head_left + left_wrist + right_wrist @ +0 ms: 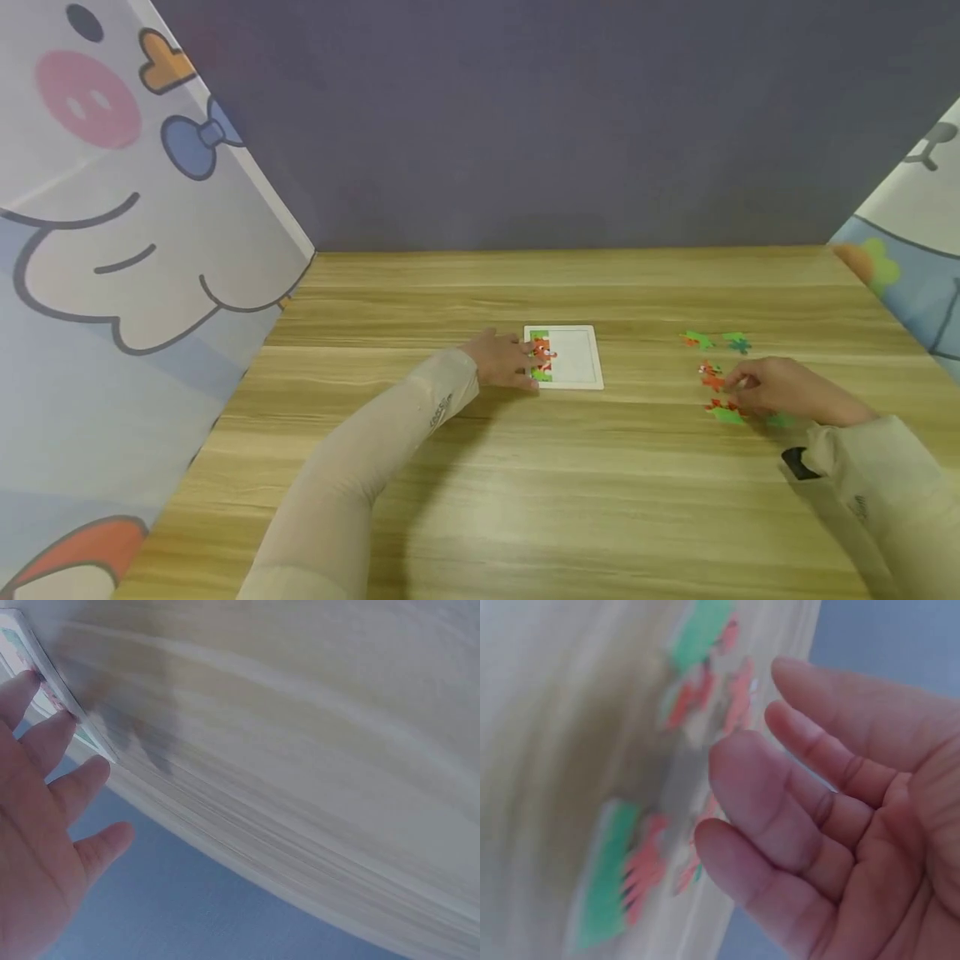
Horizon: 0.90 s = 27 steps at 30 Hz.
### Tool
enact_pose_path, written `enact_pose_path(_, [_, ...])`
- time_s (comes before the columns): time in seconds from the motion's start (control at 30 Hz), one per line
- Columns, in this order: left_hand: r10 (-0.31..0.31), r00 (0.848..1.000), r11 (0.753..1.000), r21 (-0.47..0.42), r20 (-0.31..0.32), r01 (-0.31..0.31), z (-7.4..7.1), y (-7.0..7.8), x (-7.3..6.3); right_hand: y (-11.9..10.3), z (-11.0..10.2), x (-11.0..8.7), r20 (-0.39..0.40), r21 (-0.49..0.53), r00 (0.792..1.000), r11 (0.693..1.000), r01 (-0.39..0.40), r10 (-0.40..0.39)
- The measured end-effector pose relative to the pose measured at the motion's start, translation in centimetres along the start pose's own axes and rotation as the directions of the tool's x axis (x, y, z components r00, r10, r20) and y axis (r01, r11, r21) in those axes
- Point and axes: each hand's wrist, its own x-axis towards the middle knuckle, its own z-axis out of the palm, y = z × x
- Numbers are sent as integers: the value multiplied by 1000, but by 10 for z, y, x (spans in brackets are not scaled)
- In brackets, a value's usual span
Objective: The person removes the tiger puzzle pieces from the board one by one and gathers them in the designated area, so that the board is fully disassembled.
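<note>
My left hand [501,360], fingers spread, rests at the left side of a white puzzle tray [577,360]. Joined green and red puzzle pieces [539,377] fill the tray's left strip, partly under my fingertips. In the left wrist view, fingertips [64,724] reach over the tray's rim [56,675]. To the right, my right hand [795,392] hovers with loosely bent fingers over loose pieces. An orange piece [712,382] and a green-and-red piece [724,414] lie by its fingertips. The right wrist view shows nothing between its fingers; a green-and-red piece [611,881] lies below them.
Farther back lie a green-and-orange piece [699,339] and a green-and-teal piece [738,342]. Another green piece [778,420] is partly covered by the right hand. A dark panel [555,125] bounds the wooden table [525,492] at the back, with cartoon-printed panels on both sides.
</note>
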Motion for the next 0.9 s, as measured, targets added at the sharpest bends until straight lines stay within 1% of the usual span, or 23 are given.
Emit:
enact_pose_path(0.1, [-10,1000,998,63,7,10,0,1,-1,-9,-2,7,-19,25,1000,1000,-2,3])
enact_pose_path(0.13, [-12,1000,997,79,8,11,0,2,-1,-12,-3,10,-33,7,999,1000,26,-26])
enact_pose_path(0.2, [-10,1000,996,94,2,10,1,3,-2,-18,-5,15,-43,-28,998,998,52,-53])
enact_pose_path(0.3, [-5,1000,997,72,-13,6,2,3,-3,-29,-7,27,-39,-28,996,996,80,-81])
enact_pose_path(0.37, [-6,1000,999,50,-22,8,2,3,-5,-38,-7,36,-25,15,998,998,64,-64])
enact_pose_path(0.43, [-8,1000,999,33,-21,9,4,2,-7,-46,-5,47,-27,44,998,997,66,-64])
enact_pose_path(0.57, [-11,1000,1000,2,-13,11,8,0,-8,-61,1,69,-47,16,994,995,98,-97])
enact_pose_path(0.77, [7,1000,1000,-13,3,-7,11,0,-7,-81,8,91,-39,52,992,991,120,-118])
enact_pose_path(0.9, [12,1000,1000,-26,3,-12,10,1,-8,-91,12,104,-45,58,987,986,158,-156])
